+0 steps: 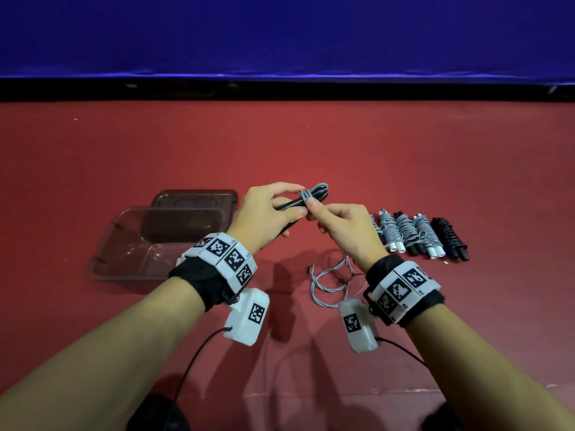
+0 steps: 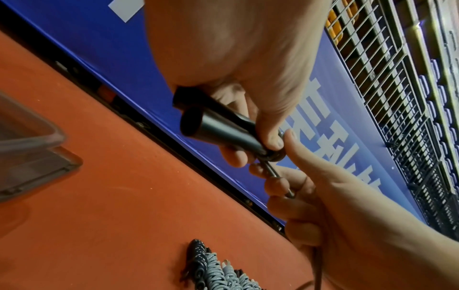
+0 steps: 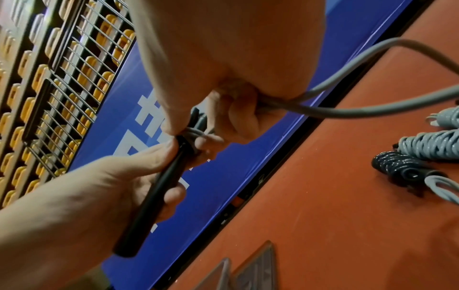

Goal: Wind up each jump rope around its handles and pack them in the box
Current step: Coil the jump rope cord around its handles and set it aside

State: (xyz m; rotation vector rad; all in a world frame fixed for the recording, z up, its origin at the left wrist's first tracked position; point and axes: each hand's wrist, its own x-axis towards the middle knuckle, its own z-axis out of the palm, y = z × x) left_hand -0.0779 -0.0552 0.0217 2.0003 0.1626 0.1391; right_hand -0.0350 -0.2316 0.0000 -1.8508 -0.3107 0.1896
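Left hand (image 1: 264, 213): centre of the head view, fingers curled round the two black cylindrical jump-rope handles (image 1: 291, 204), held side by side off the red floor mat (image 1: 311, 144); thumb on top near the wraps.
Right hand (image 1: 345, 231): just right of the left, thumb & fingers pinching the grey plastic-coated rope cord (image 1: 306, 195) at the handles; cord runs through the curled fingers.
Wraps: a few grey turns round the handles' far end, small loop sticking out past them toward upper right.
Loose cord (image 1: 329, 284): lies in slack loops on the mat, lower centre, under the right wrist.
Clear plastic box (image 1: 124, 262): left of centre on the mat, open side up, nothing seen inside.
Clear plastic lid (image 1: 194, 197): behind the box, toward upper left of the hands, partly overlapped by the box.
Wound jump ropes (image 1: 420, 234): row on the mat right of the right hand, well apart from the box; grey-cord bundles w/ white or black handles, one black-cord bundle at far right; leftmost bundle partly hidden by the hand.
Blue banner wall (image 1: 280, 32): across the top of the frame.
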